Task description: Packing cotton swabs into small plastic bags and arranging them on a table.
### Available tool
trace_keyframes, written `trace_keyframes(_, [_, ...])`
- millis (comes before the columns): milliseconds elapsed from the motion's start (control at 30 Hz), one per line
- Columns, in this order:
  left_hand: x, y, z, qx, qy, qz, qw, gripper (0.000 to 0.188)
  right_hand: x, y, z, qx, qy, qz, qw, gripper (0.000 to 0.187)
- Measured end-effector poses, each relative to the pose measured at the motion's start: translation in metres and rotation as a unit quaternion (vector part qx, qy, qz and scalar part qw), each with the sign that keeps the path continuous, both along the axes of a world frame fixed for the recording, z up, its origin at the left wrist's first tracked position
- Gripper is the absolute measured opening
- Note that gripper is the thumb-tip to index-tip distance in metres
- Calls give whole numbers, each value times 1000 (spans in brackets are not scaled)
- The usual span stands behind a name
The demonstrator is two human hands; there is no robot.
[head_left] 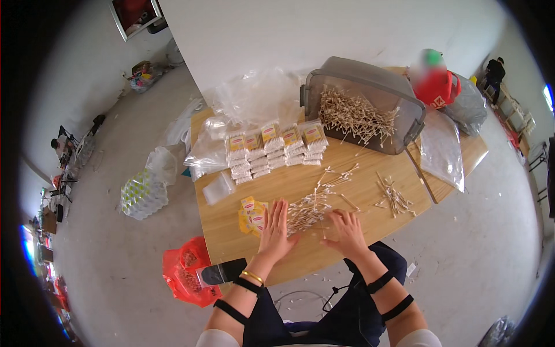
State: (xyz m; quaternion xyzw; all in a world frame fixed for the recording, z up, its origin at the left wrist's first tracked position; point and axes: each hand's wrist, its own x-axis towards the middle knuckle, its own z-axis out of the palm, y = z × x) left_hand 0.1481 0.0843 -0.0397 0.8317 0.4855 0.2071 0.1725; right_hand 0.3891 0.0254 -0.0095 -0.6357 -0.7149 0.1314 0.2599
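Observation:
Loose cotton swabs (306,211) lie in a heap on the wooden table, between my two hands. My left hand (276,234) is at the heap's left side, fingers stretched forward and thumb out toward the swabs. On the other side my right hand (348,232) is spread with its fingers slightly bent, close to the swabs' right ends. Neither hand grips anything that I can see. Small yellow printed cards (251,215) lie in a loose pile just left of my left hand. A smaller group of swabs (395,196) is scattered farther right.
Stacked packs of swabs (270,139) stand at the back left, near clear plastic bags (254,95). A grey bin (370,75) tipped on its side holds many swabs. A flat clear bag (440,147) overhangs the right edge; a red bag (188,272) is at the left.

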Motion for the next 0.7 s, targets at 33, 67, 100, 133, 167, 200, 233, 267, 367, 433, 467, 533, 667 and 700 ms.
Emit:
trace_keyframes(33, [7,9,-1,14,-4,-8,1000,109,-3,-1,-3,-11,-5,5,1000,65])
trace_keyframes(67, [12,16,-2,29,-7,-16,999,108,-3,0,-6,-22,-10,10,1000,68])
trace_keyframes(100, [18,20,-2,29,-11,-17,999,108,1,3,-9,-22,-13,8,1000,68])
trace_keyframes(133, [24,25,-1,30,-2,-18,999,106,6,9,-11,-14,-24,-11,1000,67])
trace_keyframes(167, [28,27,0,30,7,-19,999,103,11,15,-13,-7,-35,-28,999,67])
trace_keyframes(200, [30,28,-4,31,4,-19,999,103,15,21,-14,-6,-38,-28,999,67])
trace_keyframes(233, [30,29,-9,15,1,-30,999,98,20,27,-15,-9,-41,-24,999,67])
trace_keyframes(267, [30,28,-14,0,-3,-41,999,93,24,32,-16,-13,-45,-19,999,67])
trace_keyframes(367, [25,25,-25,16,-5,-41,999,85,26,50,-8,-1,-37,9,999,63])
trace_keyframes(433, [29,19,-15,-2,1,-30,1000,81,31,63,-5,13,-25,35,999,58])
trace_keyframes(467, [32,17,-12,-17,10,-21,1000,78,33,71,-4,29,-9,59,998,54])
trace_keyframes(533, [28,17,-13,9,19,-26,999,74,27,93,-8,35,-30,89,995,49])
trace_keyframes(667, [36,11,-14,73,67,-29,995,66,23,116,-11,53,-68,137,987,27])
trace_keyframes(700, [37,12,-14,73,64,-25,995,66,24,118,-13,53,-70,140,986,27])
